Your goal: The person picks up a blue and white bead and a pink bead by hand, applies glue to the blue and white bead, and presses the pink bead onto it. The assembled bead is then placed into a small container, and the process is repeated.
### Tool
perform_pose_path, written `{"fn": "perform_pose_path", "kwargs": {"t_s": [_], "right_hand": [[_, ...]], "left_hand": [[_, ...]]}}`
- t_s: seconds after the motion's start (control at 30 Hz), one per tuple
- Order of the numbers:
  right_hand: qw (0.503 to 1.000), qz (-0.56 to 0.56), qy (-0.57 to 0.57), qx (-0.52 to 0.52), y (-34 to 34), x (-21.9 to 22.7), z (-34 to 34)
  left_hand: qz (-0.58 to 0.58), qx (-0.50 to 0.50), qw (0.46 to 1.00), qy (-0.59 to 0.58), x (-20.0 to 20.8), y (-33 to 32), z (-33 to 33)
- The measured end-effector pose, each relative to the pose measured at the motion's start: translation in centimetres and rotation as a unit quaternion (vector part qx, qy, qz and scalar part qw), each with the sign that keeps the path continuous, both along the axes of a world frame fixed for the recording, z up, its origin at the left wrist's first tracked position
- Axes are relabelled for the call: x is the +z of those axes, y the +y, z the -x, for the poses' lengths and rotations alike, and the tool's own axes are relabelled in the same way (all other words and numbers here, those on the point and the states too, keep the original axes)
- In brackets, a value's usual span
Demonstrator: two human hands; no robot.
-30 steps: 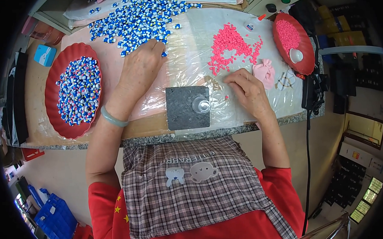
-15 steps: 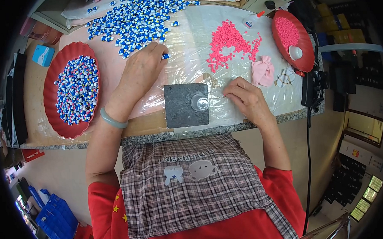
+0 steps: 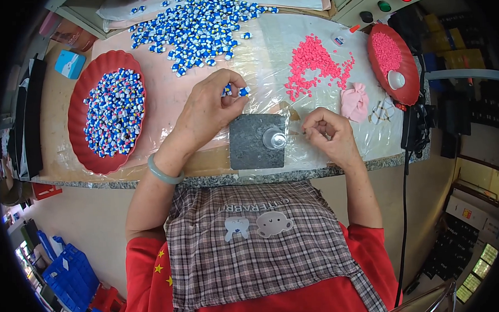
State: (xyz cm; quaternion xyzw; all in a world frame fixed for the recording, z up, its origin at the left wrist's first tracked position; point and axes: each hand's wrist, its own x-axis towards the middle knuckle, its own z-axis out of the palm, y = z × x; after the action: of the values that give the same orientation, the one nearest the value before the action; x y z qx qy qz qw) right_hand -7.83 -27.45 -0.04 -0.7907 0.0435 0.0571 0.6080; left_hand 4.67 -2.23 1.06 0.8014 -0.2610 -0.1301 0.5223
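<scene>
My left hand (image 3: 210,104) is closed in a pinch, with a small blue-and-white piece (image 3: 244,92) at its fingertips and another such piece showing between the fingers. It is above the far left corner of a dark grey square slab (image 3: 249,150). On that slab stands a small clear glass cup (image 3: 274,138). To the right of the slab, my right hand (image 3: 329,135) has thumb and forefinger brought together; whatever they hold, if anything, is too small to make out. A pile of similar blue-and-white pieces (image 3: 201,31) lies beyond my left hand.
A red scalloped tray (image 3: 80,156) of blue, white and pink pieces lies at left. Loose pink pieces (image 3: 306,60) spread at right, near a small bottle (image 3: 338,39), a pink cloth (image 3: 355,103) and another red tray (image 3: 409,90). The granite table edge (image 3: 206,181) runs nearest me.
My left hand has drawn back from the pile toward the slab with the blue-and-white pieces. My right hand stays beside the slab. The whole view has shifted slightly.
</scene>
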Motion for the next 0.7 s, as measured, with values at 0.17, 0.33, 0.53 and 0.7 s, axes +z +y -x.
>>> {"fn": "perform_pose_path", "kwargs": {"t_s": [0.17,0.33,0.53,0.7], "right_hand": [[0.992,-0.115,0.046,-0.013,1.2,1.2,-0.3],[0.977,-0.205,0.06,-0.003,1.5,1.4,-0.2],[0.972,-0.217,0.093,0.009,1.5,1.8,0.0],[0.969,-0.229,0.093,0.017,1.6,1.8,0.2]], "left_hand": [[0.034,-0.013,0.994,0.101,-0.2,0.2,0.9],[0.22,-0.036,0.888,0.402,-0.8,0.9,1.4],[0.24,-0.064,0.889,0.385,-0.6,1.5,1.7],[0.278,-0.059,0.851,0.442,-0.4,1.4,2.1]]}}
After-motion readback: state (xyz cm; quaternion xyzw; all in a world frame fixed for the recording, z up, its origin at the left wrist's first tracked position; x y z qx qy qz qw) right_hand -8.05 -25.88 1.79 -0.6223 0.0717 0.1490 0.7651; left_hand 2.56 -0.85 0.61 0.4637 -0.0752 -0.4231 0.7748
